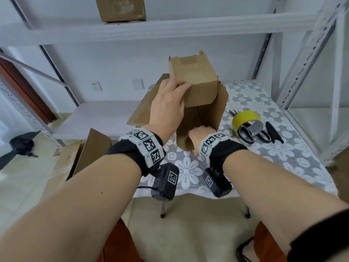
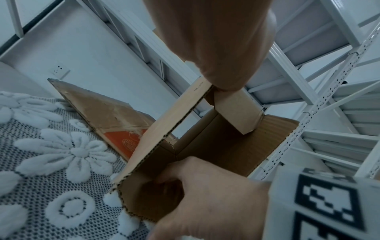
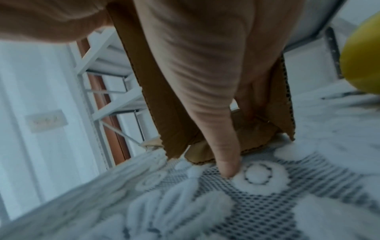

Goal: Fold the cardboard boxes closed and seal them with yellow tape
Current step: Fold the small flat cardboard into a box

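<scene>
the brown corrugated cardboard box [image 1: 198,95] stands tilted on the table [image 1: 294,156], which is covered with a grey-and-white floral lace cloth; the box's open end faces the person and its flaps are unfolded. the left hand [image 1: 167,106] grips the box's upper left edge, fingers curled over the cardboard. the right hand [image 1: 200,134] reaches into the lower opening; in the left wrist view its fingers pinch the edge of the near flap, and in the right wrist view one finger [image 3: 226,162] points down to the cloth in front of the box's bottom edge.

just right of the box lies a roll of yellow tape [image 1: 245,119], touching a grey-and-black strap loop [image 1: 249,132]. black-handled scissors [image 1: 273,133] lie beside the strap, and a second black pointed tool [image 1: 233,112] shows behind the roll. a flat piece of brown cardboard [image 1: 147,103] leans at the box's left side. a second cardboard box [image 1: 120,8] sits on the white metal shelf [image 1: 170,29] above. more flattened cardboard [image 1: 90,150] stands on the floor to the left.
</scene>
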Tool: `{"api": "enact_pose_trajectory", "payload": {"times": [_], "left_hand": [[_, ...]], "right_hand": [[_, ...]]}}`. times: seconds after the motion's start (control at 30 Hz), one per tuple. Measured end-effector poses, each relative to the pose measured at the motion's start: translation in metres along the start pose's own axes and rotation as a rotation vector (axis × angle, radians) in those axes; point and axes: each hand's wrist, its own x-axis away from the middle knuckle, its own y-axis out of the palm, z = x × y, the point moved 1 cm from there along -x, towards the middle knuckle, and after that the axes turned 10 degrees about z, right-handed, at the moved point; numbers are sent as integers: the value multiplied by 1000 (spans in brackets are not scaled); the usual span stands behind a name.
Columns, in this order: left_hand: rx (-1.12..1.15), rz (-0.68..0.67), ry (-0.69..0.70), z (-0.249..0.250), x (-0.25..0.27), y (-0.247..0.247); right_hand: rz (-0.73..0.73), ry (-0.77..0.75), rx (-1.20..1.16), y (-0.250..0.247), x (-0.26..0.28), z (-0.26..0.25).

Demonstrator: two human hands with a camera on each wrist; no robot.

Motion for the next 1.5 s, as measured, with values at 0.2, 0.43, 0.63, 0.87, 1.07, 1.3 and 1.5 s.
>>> {"api": "enact_pose_trajectory", "payload": {"times": [0.2,0.43,0.63,0.87,1.07,1.3,1.5], "left_hand": [[3,-7,-17,-3,-1,-3],[-12,-8,-29,-10,-2,-7],[-13,-13,-51,-10,-1,-6],[9,-22,-32,-6,1,-5],[-13,-104,-76,-10,2,-8],[25,-324,-85,-12,5,-17],[45,-315,-145,-13,0,-22]], "right_hand": [[74,-77,150,0,-2,2],[71,-145,158,-3,-3,1],[274,-42,190,-8,2,0],[410,101,56,-15,5,-2],[323,284,-539,0,3,-4],[185,463,-865,10,-4,6],[153,459,-931,8,3,10]]}}
